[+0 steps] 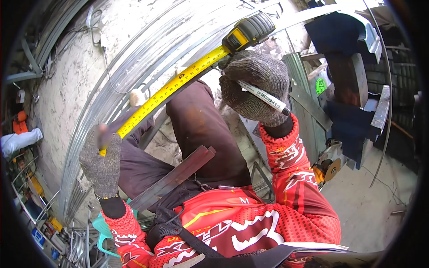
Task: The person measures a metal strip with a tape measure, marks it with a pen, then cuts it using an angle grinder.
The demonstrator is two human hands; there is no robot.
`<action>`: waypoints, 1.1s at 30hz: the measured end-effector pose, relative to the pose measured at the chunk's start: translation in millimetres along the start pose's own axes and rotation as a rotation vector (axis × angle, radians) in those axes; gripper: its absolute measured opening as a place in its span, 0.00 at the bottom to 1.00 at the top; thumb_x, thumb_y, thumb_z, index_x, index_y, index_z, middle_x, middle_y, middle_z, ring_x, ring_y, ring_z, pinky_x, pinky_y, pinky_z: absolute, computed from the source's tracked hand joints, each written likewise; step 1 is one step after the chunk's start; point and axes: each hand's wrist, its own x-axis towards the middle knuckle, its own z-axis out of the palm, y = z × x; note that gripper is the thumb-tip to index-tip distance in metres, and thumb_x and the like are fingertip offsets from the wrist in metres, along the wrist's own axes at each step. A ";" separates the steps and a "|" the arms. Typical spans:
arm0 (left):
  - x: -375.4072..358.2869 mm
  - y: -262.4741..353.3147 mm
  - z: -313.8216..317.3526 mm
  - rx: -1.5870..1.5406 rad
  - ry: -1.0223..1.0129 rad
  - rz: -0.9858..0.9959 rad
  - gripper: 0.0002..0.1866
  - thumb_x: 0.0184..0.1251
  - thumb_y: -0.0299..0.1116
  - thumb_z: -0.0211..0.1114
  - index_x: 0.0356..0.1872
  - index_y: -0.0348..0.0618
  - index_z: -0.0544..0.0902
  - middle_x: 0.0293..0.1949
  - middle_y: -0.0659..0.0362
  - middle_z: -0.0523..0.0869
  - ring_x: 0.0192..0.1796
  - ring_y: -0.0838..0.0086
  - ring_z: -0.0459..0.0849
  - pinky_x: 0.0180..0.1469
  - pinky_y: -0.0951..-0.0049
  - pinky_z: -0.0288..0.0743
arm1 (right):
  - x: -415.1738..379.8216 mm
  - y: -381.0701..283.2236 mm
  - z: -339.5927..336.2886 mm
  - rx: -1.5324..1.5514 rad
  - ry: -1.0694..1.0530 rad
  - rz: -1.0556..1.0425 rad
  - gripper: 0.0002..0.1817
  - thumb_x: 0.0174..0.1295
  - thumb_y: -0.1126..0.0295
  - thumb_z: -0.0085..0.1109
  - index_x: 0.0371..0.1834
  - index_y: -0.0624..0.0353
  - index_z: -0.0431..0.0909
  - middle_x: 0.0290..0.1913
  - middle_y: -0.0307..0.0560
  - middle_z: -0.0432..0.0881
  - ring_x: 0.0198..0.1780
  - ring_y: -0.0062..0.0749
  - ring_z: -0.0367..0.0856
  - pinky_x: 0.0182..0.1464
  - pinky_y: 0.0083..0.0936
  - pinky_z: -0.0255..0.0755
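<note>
A yellow tape measure blade (167, 88) stretches diagonally between my hands. Its black and yellow case (249, 32) sits just beyond my right hand. In a grey knit glove, my left hand (102, 163) is closed around the blade's lower end. My right hand (255, 87), gloved too, is closed with a white marker (263, 97) held across its fingers. A dark strip, seemingly a metal bar, runs under the blade; how my right fingers meet it is hidden. Another dark metal bar (174, 178) lies across my lap.
Long metal profiles (80, 147) lie on the floor to the left. A teal plastic stool (103, 228) is under me. At right are dark blue metal pieces (344, 120), a grinder with a disc (331, 169) and a thin curved rod (389, 89). A cable (107, 67) crosses the floor.
</note>
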 end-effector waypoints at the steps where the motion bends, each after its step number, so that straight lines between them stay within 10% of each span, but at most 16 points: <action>1: 0.3 -0.1 -0.5 0.008 -0.006 0.006 0.18 0.61 0.29 0.78 0.51 0.37 0.86 0.32 0.60 0.83 0.31 0.78 0.76 0.36 0.72 0.74 | -0.2 0.3 0.1 0.003 -0.002 0.002 0.11 0.46 0.73 0.74 0.33 0.53 0.82 0.31 0.45 0.83 0.34 0.49 0.85 0.37 0.37 0.81; 33: 0.3 -0.6 1.1 0.009 -0.002 0.035 0.18 0.60 0.29 0.77 0.52 0.37 0.86 0.31 0.60 0.82 0.31 0.77 0.75 0.35 0.71 0.73 | -3.5 -1.7 1.2 0.017 -0.007 0.063 0.11 0.45 0.73 0.72 0.30 0.52 0.79 0.28 0.47 0.80 0.31 0.50 0.82 0.34 0.40 0.77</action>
